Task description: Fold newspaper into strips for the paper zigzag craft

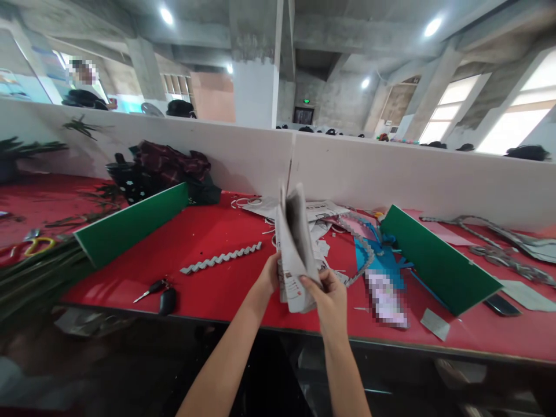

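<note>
A folded newspaper (292, 255) stands upright between my hands above the red table, its layers parted at the top. My left hand (273, 272) grips its left side, with the fingers mostly hidden behind the paper. On the lower right edge, my right hand (328, 289) closes with the thumb across the front sheet. A zigzag-folded paper strip (221, 258) lies on the table to the left. Behind the newspaper are more printed sheets and scraps (321, 209), and a curved folded strip (368, 255) runs to the right.
Green dividers stand left (134, 223) and right (438, 260). Keys (167, 298) lie near the front edge of the red table (204, 295). Blue paper (369, 260) and a phone (503, 305) are on the right. Yellow-handled scissors (39, 246) and long leaves (47, 275) are far left.
</note>
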The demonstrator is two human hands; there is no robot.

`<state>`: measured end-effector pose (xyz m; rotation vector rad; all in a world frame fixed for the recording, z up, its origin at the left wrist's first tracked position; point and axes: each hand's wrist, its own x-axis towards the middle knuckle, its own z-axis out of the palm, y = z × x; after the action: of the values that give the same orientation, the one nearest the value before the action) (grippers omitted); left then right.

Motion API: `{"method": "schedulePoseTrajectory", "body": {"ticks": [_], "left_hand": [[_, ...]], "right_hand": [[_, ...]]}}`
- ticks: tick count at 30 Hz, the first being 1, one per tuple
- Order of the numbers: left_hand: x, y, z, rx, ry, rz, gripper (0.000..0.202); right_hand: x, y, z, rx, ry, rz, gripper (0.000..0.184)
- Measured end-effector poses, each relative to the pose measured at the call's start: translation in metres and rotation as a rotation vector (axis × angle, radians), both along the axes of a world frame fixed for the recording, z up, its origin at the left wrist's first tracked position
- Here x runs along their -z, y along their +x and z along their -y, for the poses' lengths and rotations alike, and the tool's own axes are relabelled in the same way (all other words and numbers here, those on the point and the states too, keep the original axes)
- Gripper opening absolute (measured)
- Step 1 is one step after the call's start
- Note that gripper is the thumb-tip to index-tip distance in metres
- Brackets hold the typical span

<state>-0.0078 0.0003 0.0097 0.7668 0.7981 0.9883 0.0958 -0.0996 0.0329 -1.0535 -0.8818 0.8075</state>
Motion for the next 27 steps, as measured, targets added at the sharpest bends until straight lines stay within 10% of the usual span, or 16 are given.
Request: {"method": "schedulePoseTrajectory", "body": {"ticks": [6, 12, 16, 20, 27], "left_hand": [[0.012, -0.001, -0.006, 0.102, -0.131, -0.065, 0.031], [0.007, -0.006, -0.01, -0.317, 0.26, -0.617, 0.062], [-0.018, -0.025, 0.008, 0.105, 0.404, -0.511, 0.035], [-0.035, -0.043, 0.035, 0.413, 0.481, -0.339, 0.069], [-0.023, -0.044, 0.038, -0.074, 0.748, -0.556, 0.088]], "right_hand": [[0.029, 0.052, 0.0, 0.066, -0.075, -0.187, 0.048], [0.043, 0.054, -0.009, 0.046, -0.138, -0.267, 0.051], [0.034, 0.038, -0.021, 0.023, -0.125, -0.288, 0.051], [0.021, 0.008, -0.039, -0.073, -0.107, -0.399, 0.048], [0.022, -0.037, -0.067, -0.218, -0.104, -0.635, 0.033]]}}
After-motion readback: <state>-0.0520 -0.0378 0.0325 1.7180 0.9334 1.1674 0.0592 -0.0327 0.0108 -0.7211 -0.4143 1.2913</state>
